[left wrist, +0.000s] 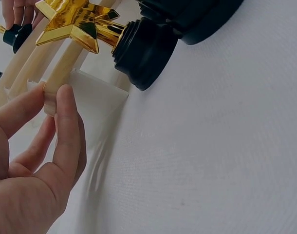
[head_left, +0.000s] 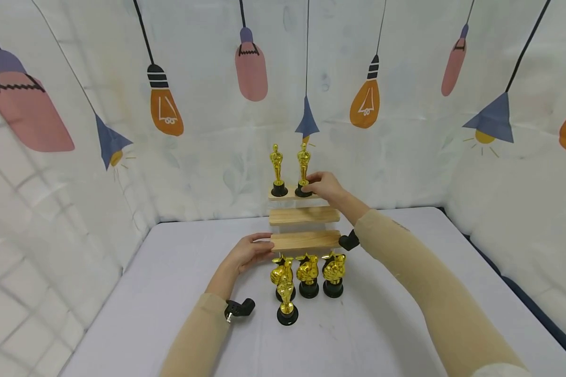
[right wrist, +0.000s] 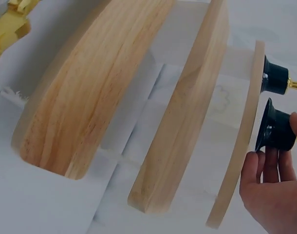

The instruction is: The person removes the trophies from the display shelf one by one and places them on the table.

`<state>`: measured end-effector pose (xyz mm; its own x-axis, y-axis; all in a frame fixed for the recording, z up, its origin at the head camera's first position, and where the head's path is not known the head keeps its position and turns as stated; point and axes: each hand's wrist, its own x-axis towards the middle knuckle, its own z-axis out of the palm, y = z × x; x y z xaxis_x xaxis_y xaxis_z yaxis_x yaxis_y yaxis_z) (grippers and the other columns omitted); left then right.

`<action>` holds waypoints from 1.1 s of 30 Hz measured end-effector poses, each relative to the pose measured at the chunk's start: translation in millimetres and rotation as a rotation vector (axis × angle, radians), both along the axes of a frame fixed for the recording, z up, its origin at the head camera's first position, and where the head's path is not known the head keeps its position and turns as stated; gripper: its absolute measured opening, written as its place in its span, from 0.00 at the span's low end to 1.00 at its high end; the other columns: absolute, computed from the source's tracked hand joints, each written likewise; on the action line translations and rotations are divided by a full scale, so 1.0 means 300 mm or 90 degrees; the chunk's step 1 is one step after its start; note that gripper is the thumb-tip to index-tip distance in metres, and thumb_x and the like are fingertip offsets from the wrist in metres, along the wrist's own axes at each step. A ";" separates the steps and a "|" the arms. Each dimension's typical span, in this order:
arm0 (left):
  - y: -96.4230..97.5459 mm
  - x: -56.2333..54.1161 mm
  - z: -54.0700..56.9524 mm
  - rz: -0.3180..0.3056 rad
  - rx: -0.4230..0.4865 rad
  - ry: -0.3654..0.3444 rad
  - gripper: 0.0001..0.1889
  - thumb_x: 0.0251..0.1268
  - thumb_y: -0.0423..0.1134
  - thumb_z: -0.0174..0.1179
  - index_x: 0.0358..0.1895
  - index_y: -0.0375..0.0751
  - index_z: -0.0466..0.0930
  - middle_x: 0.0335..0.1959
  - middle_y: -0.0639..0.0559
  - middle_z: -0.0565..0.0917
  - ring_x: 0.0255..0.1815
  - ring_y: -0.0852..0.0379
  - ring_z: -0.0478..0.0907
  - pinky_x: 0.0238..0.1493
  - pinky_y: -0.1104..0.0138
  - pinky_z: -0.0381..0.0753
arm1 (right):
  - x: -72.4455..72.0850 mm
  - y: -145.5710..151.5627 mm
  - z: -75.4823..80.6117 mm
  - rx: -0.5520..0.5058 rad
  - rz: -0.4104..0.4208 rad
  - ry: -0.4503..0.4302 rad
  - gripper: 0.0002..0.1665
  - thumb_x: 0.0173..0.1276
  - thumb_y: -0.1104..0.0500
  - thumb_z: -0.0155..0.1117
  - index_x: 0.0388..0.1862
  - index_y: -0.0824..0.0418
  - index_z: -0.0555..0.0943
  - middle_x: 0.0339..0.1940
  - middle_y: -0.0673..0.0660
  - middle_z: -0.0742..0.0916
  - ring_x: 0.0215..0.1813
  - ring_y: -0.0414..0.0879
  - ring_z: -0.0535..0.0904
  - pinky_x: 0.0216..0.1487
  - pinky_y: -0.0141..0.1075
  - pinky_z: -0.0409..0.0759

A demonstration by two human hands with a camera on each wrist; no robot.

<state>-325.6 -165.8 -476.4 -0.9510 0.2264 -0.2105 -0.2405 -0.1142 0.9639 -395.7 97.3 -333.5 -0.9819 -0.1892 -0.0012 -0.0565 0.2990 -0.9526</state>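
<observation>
My right hand [head_left: 327,187] holds a gold figurine trophy [head_left: 304,162] by its black base [right wrist: 277,127] at the top plank [right wrist: 238,141] of a three-step wooden display stand. In the right wrist view the base looks slightly tilted against the plank, with one edge apart from it. To its left, another figurine trophy [head_left: 276,165] stands upright on the same plank. My left hand [head_left: 247,252] pinches the left end of the lowest plank [head_left: 306,240] between thumb and fingers, as the left wrist view shows. The middle plank [head_left: 304,215] lies between those two.
In front of the stand, several gold trophies with black bases stand on the white-covered table [head_left: 137,314]: two star-topped trophies [head_left: 307,272] [head_left: 334,272] and a figurine trophy [head_left: 286,301] overlapping another behind it. A patterned cloth backdrop [head_left: 207,173] hangs close behind the stand.
</observation>
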 end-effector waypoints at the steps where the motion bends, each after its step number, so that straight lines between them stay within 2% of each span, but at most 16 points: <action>1: 0.000 -0.001 0.001 -0.001 -0.001 0.002 0.29 0.71 0.25 0.63 0.72 0.27 0.67 0.55 0.32 0.79 0.42 0.53 0.85 0.50 0.64 0.87 | 0.001 0.004 0.001 -0.004 0.004 -0.001 0.29 0.72 0.63 0.68 0.70 0.68 0.73 0.67 0.65 0.76 0.67 0.59 0.72 0.71 0.52 0.72; 9: 0.001 0.000 0.004 -0.006 -0.009 0.008 0.29 0.71 0.25 0.63 0.72 0.26 0.67 0.57 0.31 0.78 0.44 0.53 0.85 0.52 0.63 0.87 | 0.023 0.028 0.018 -0.005 0.014 0.001 0.30 0.73 0.61 0.67 0.71 0.67 0.72 0.69 0.63 0.75 0.69 0.58 0.72 0.69 0.48 0.75; 16: 0.001 0.000 0.001 0.008 -0.009 0.000 0.28 0.70 0.25 0.63 0.72 0.27 0.68 0.57 0.31 0.78 0.44 0.51 0.85 0.51 0.62 0.87 | 0.044 0.042 0.022 -0.006 0.025 0.007 0.31 0.73 0.61 0.67 0.71 0.68 0.71 0.69 0.64 0.75 0.69 0.59 0.71 0.73 0.51 0.70; 23: 0.001 0.003 0.001 0.013 -0.008 -0.006 0.28 0.70 0.25 0.64 0.71 0.29 0.70 0.56 0.32 0.79 0.44 0.52 0.85 0.50 0.63 0.87 | 0.077 0.053 0.015 -0.003 0.041 0.012 0.31 0.74 0.61 0.66 0.72 0.68 0.70 0.68 0.64 0.75 0.67 0.59 0.73 0.71 0.49 0.72; 33: 0.001 0.004 0.007 0.004 -0.012 0.000 0.28 0.70 0.26 0.63 0.72 0.29 0.69 0.55 0.33 0.80 0.44 0.52 0.85 0.49 0.64 0.88 | 0.121 0.083 0.015 -0.008 0.043 0.030 0.31 0.74 0.62 0.65 0.72 0.71 0.70 0.68 0.66 0.75 0.66 0.60 0.73 0.72 0.50 0.71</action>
<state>-324.2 -165.3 -474.2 -0.9524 0.2167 -0.2144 -0.2397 -0.0981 0.9659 -359.6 122.3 -329.1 -0.9657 -0.2551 0.0479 -0.1216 0.2817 -0.9518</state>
